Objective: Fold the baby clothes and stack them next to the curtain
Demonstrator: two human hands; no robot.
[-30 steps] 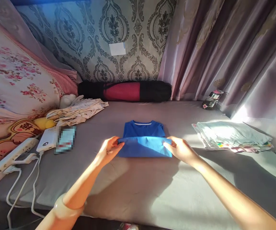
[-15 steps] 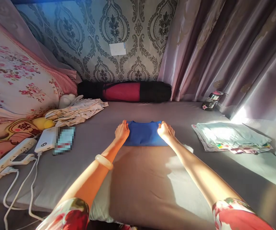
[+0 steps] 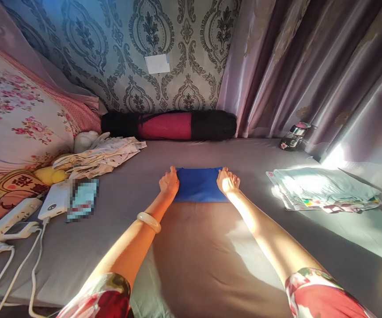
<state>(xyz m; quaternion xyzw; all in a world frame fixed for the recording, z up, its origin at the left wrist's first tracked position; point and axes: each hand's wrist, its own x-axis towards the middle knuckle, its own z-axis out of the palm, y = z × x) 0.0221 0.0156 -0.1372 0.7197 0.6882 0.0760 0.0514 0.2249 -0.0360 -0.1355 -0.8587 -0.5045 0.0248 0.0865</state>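
A blue piece of fabric (image 3: 197, 185), folded into a flat rectangle, is stretched between my two hands over the grey bed sheet (image 3: 204, 247). My left hand (image 3: 170, 182) pinches its far left corner, fingers curled closed. At the far right corner, my right hand (image 3: 227, 181) grips it in the same way. The far edge looks taut and nearly straight. A pale bangle (image 3: 149, 222) sits on my left forearm. The fingertips and the gripped corners are partly hidden by the hands.
Folded light clothes (image 3: 326, 187) lie stacked at right, with a bottle (image 3: 293, 137) behind. A black and red bolster (image 3: 167, 125) rests along the wall. At left are crumpled cloth (image 3: 104, 157), a power bank (image 3: 54, 198), a power strip (image 3: 8, 225) and cables.
The blue fabric's far edge, dipped in the middle before, is now straighter. Both hands keep their hold almost in place. The view has shifted slightly.
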